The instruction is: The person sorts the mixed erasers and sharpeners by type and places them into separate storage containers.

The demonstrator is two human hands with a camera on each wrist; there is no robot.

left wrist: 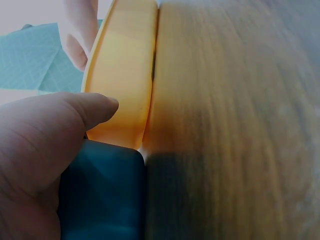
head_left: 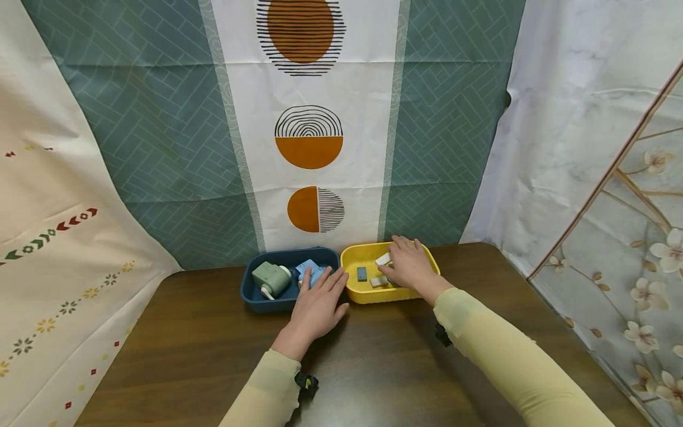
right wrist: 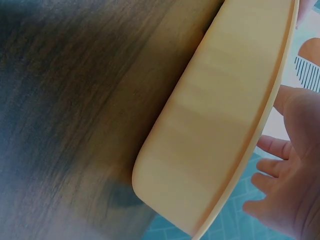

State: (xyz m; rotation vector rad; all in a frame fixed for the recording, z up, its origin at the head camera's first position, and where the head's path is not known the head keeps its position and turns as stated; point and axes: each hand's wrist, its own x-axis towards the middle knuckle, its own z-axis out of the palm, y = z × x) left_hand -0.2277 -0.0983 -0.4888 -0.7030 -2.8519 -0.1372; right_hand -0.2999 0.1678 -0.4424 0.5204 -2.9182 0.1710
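My left hand (head_left: 316, 305) lies over the right end of a dark blue bin (head_left: 261, 307), fingers spread and straight, fingertips by a light blue object (head_left: 310, 273). In the left wrist view its thumb overlaps the wall of the yellow bin (left wrist: 122, 60). Beside the light blue object sits a green block-shaped object (head_left: 271, 277) with white rounded parts. My right hand (head_left: 412, 264) reaches over the yellow bin, fingers loosely spread, thumb close to a small white block (head_left: 383, 259). A blue-grey block (head_left: 361, 274) and a beige block (head_left: 379, 281) lie nearby. Part of the bin is hidden under this hand.
Both bins stand side by side at the back of a brown wooden table (head_left: 203, 356). Right behind them hangs a green and white cloth (head_left: 320, 178) with orange circles. A cream cloth (head_left: 64, 267) borders the left side, a floral one (head_left: 603, 267) the right.
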